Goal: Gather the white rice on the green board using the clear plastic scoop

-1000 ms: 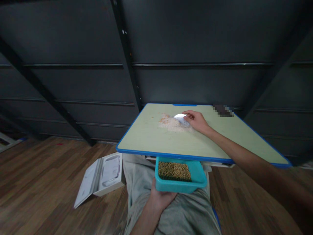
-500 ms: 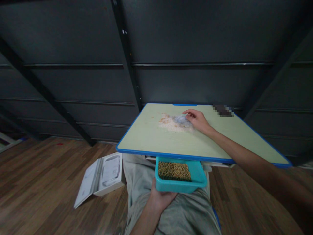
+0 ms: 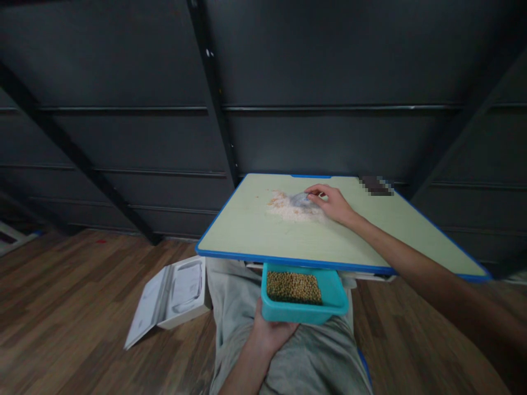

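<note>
Over the lap, left hand holds plain tub.

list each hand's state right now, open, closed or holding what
Left hand: holding the teal container from below.
Right hand: closed, holding a see-through piece at the pale grains.

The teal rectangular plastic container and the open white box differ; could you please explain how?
The teal rectangular plastic container sits in the grip of the left hand; the open white box rests on the brown floor. The container holds round tan beans, the box pale, papery-looking contents. The container shows no lid; the box's lid is folded back. Both are open-topped.
</note>
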Demonstrator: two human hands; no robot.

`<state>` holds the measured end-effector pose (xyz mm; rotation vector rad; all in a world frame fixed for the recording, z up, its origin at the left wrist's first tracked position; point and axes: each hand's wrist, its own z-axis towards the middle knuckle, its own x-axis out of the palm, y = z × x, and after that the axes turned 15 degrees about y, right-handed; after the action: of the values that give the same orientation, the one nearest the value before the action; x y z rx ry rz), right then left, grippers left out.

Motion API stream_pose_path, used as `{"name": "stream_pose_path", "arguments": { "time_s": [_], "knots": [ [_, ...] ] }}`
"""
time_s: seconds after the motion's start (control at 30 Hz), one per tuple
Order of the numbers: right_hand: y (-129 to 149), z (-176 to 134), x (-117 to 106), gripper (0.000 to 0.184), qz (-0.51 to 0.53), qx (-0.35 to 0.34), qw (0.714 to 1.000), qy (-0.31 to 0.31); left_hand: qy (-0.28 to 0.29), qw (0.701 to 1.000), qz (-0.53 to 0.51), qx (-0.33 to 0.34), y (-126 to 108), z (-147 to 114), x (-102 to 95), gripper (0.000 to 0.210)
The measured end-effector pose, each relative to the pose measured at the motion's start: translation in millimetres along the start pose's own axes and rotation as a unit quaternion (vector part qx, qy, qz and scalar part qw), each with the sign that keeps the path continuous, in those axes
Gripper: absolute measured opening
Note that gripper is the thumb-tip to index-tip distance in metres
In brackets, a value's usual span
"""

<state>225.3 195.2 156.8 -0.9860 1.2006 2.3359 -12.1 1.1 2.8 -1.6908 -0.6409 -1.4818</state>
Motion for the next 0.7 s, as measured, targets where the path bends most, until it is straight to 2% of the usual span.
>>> {"name": "stream_pose_path", "arguments": {
  "time_s": [0.27,0.47,0.7],
  "knots": [
    [3,-1,4,0.014,0.004,-0.010,1.000,0.027,-0.015,0.999,-0.031,0.003,1,2,-10.1,0.043],
    [3,-1,5,0.016,0.012,-0.005,0.999,0.040,-0.028,0.999,-0.029,0.000,0,1,-4.3,0.043],
    [5,-2,5,0.016,0.019,-0.014,0.999,0.044,0.025,1.000,-0.015,0.000,0,2,-0.7,0.044]
  ]
}}
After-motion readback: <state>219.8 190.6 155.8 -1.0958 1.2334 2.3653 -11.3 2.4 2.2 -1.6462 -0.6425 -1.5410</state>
